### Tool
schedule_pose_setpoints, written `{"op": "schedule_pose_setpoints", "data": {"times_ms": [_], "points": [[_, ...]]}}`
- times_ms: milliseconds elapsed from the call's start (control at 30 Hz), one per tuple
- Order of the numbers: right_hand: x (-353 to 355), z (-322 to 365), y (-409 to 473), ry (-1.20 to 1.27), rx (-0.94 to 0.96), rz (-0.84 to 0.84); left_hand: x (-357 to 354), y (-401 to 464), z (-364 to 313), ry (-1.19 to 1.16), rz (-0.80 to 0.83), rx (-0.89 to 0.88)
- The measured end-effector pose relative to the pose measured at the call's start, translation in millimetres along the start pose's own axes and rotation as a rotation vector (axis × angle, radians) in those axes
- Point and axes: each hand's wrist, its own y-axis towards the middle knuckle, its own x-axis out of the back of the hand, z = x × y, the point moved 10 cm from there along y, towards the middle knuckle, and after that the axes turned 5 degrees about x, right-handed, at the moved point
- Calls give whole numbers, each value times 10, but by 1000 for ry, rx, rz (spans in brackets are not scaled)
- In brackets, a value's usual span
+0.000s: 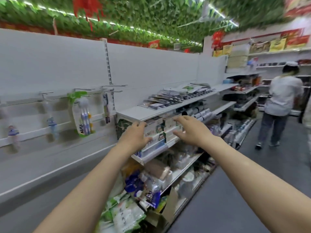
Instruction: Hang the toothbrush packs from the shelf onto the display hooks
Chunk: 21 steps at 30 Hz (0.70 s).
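Currently both arms are stretched forward: left hand (136, 135) and right hand (190, 130) hover with fingers spread and relaxed, holding nothing, in front of the boxed goods (157, 132) under the top shelf (134, 113). Toothbrush packs (175, 96) lie in an overlapping row on that shelf, blurred, count unclear. On the wall hooks (107, 89) left of it: one green-topped pack (83, 113), one dark narrow pack (106, 106), three blurry hung items further left; one person (279, 105) stands down the aisle.
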Motion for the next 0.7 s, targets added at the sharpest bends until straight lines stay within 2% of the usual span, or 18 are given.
{"op": "schedule_pose_setpoints", "data": {"times_ms": [133, 300, 700], "points": [[-144, -787, 129, -11, -76, 12, -398, 571, -549, 27, 33, -161], [-301, -1822, 588, -62, -140, 27, -867, 1561, -1120, 5, 51, -263], [-516, -4128, 1916, -129, -213, 40, -1770, 4097, -2329, 13, 33, -387]]}}
